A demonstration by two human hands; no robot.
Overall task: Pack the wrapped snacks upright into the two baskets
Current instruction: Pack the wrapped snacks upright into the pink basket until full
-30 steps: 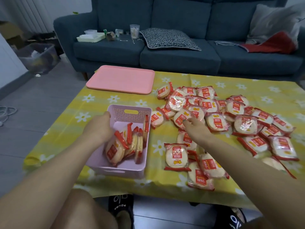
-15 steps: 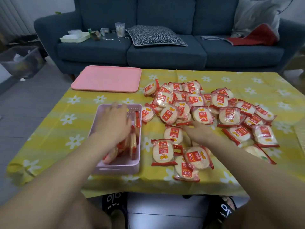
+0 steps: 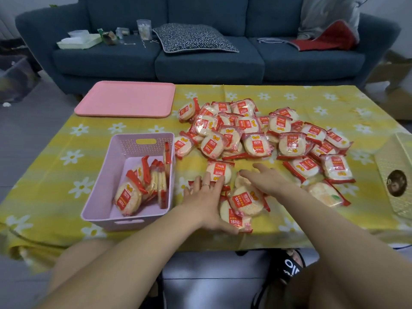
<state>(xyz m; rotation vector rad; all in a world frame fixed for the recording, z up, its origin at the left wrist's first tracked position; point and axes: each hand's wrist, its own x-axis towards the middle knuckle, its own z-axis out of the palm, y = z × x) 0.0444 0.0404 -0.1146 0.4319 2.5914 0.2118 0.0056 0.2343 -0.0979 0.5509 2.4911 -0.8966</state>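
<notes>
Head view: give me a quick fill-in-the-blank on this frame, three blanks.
1. The basket holding upright snacks is coloured ____.
2. The pink tray sits at the table's far ____ corner.
3. The left hand wears a ____ on one finger.

Missing words: lilac; left; ring

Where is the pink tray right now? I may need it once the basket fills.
In the head view, the pink tray lies at the table's far left corner, beyond the lilac basket and left of the snack pile.
</notes>
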